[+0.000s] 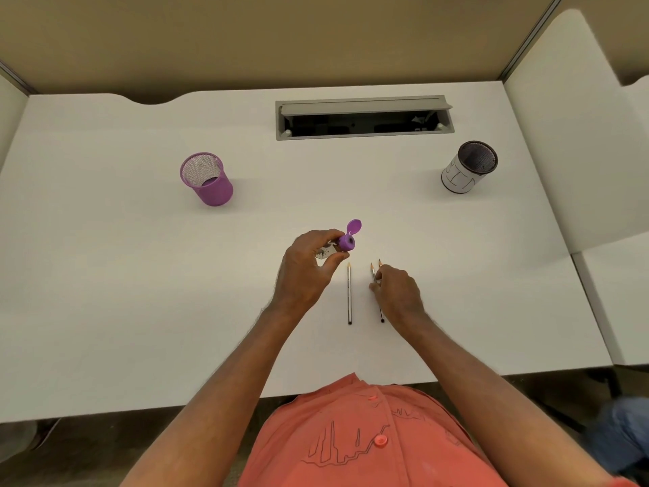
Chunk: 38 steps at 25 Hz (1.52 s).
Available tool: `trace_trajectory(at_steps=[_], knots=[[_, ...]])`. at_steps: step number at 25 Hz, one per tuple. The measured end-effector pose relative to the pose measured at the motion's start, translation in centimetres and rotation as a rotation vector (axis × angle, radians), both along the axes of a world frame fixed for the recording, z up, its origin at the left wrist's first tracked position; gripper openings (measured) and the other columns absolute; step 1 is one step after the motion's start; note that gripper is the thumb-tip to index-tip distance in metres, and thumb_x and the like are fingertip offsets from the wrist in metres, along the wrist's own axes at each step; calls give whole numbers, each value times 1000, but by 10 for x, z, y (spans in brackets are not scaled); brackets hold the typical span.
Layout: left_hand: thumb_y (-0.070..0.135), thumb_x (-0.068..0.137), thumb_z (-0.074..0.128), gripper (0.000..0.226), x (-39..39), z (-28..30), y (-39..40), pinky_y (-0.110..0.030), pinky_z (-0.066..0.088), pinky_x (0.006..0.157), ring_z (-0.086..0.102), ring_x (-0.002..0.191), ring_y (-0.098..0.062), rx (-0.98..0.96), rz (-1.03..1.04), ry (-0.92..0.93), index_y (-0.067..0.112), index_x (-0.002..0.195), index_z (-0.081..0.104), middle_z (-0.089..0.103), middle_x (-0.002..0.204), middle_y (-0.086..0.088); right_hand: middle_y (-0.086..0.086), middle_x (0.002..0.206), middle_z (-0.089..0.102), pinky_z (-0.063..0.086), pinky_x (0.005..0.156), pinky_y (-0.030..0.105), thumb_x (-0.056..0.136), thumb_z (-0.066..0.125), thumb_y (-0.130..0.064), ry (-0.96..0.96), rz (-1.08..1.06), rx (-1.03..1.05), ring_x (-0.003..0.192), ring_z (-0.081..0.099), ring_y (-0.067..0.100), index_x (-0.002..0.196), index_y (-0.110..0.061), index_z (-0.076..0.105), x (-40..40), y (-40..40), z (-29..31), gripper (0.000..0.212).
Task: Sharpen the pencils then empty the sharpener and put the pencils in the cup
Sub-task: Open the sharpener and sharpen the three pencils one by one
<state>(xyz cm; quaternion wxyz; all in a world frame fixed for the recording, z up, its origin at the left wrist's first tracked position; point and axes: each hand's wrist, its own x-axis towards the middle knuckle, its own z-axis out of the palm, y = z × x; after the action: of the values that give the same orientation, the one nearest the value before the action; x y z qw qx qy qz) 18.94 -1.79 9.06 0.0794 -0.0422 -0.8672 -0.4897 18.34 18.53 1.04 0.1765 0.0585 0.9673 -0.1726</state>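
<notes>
At frame centre the left hand [309, 261] gripped the sharpener [342, 242], lid flipped open. The right hand [398, 290] pinched two pencils [373, 275] lying on the surface [140, 293]; a third pencil [349, 293] lay just left, far from every edge.

Both bare forearms reach forward, slightly converging. The left hand [309, 263] is raised, fingers and thumb curled in a pinch. The right hand [398, 290] lies low, knuckles up, fingertips pinched together.

Purple sharpener [346, 241], lid flipped open, held tilted above the desk centre. Three sharpened pencils lie below it, tips toward 12 o'clock: one alone [349, 294], two touching (partly covered) [374, 275]. Purple mesh cup [207, 179] upright at 10 o'clock.
</notes>
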Motion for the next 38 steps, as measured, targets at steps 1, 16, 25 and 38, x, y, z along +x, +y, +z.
trace_trajectory(at_steps=[1, 16, 25, 38], knots=[[20, 86, 81, 31, 0, 0, 0, -21, 51, 83, 63, 94, -4, 0, 0, -1, 29, 114, 70, 68, 104, 22, 10, 106, 72, 51, 76, 37, 96, 66, -24, 3, 6, 5, 96, 67, 34, 108, -10, 64, 0, 0, 0, 19], [22, 87, 80, 31, -2, -1, -10, -18, 50, 84, 62, 94, -1, -17, 11, 11, 26, 115, 70, 71, 106, 16, 7, 100, 65, 49, 68, 34, 92, 71, -27, 17, 85, -108, 87, 66, 29, 108, -12, 54, 14, -51, 3, 28], [20, 87, 80, 29, -4, -1, -10, -21, 51, 83, 63, 94, -4, -12, 18, -20, 27, 113, 71, 71, 105, 18, 4, 90, 65, 51, 64, 36, 84, 65, -13, -51, -62, -239, 79, 63, 26, 96, -14, 54, 9, -49, 5, 16], [17, 90, 76, 28, -13, -3, -5, -32, 53, 90, 62, 100, -8, -32, -10, -51, 29, 115, 71, 69, 107, 20, -1, 102, 58, 38, 77, 33, 88, 68, -9, 631, 167, -116, 89, 56, 19, 116, -27, 77, -1, -1, 115, 34]])
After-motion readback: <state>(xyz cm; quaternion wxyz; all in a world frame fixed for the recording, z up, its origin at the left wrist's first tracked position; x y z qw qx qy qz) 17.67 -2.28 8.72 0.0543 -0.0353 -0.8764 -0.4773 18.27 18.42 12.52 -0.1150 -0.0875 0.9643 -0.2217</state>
